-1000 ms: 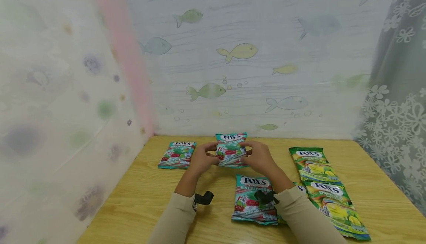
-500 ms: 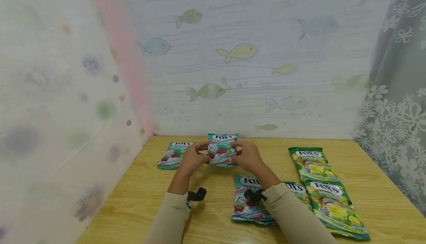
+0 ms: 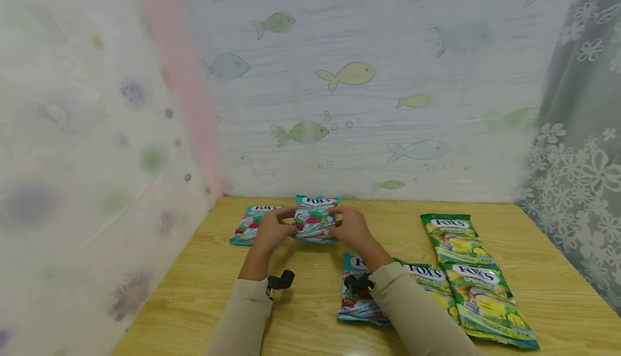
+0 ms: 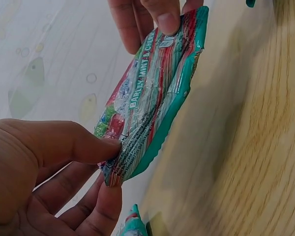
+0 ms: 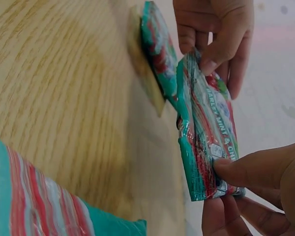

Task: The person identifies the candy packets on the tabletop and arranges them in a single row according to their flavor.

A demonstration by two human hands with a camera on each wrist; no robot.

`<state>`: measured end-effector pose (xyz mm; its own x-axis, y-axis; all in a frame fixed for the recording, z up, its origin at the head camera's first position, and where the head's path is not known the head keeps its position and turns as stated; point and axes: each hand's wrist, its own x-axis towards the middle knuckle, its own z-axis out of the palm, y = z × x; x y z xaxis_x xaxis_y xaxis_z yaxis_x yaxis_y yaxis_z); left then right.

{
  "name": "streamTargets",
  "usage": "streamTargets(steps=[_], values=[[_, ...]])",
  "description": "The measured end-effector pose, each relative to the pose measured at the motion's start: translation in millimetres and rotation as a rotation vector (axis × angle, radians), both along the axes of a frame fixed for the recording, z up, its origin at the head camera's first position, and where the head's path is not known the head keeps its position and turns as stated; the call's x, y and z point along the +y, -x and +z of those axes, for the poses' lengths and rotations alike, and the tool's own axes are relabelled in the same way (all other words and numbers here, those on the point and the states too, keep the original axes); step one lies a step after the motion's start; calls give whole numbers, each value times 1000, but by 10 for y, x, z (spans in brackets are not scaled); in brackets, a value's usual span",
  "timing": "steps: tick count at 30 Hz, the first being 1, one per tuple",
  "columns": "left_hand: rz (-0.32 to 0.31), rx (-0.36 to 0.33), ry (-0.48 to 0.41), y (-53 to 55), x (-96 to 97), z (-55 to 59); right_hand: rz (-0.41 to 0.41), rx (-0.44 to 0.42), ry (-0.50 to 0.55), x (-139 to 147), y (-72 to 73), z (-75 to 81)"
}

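Note:
Both hands hold one teal candy bag (image 3: 315, 219), marked FOX'S Mint Blossom, by its two side edges. The left hand (image 3: 273, 230) pinches its left edge between thumb and fingers. On the opposite edge the right hand (image 3: 353, 230) does the same. In both wrist views the bag hangs above the wood, its shadow falling below. Behind the left hand lies a second teal candy bag (image 3: 246, 227), partly covered by that hand. A third teal bag (image 3: 361, 305) lies nearer, half hidden under the right forearm.
Three green and yellow FOX'S bags lie on the right: one far green bag (image 3: 458, 240), a near green bag (image 3: 490, 305) and another green bag (image 3: 432, 283) partly behind the right sleeve. The wooden table (image 3: 194, 302) meets a fish-patterned wall (image 3: 368, 129) at the back.
The two hands have moved left together with the held bag, closer to the far left teal bag, which the left hand now partly covers. The bags lying on the table have not moved.

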<state>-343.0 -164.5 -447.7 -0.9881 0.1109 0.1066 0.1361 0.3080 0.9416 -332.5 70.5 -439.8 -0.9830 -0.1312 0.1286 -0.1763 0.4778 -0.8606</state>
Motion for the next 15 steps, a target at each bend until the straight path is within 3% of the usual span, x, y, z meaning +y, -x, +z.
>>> streamTargets(steps=[15], values=[[92, -37, 109, 38, -164, -94, 62, 4, -86, -212, 60, -99]])
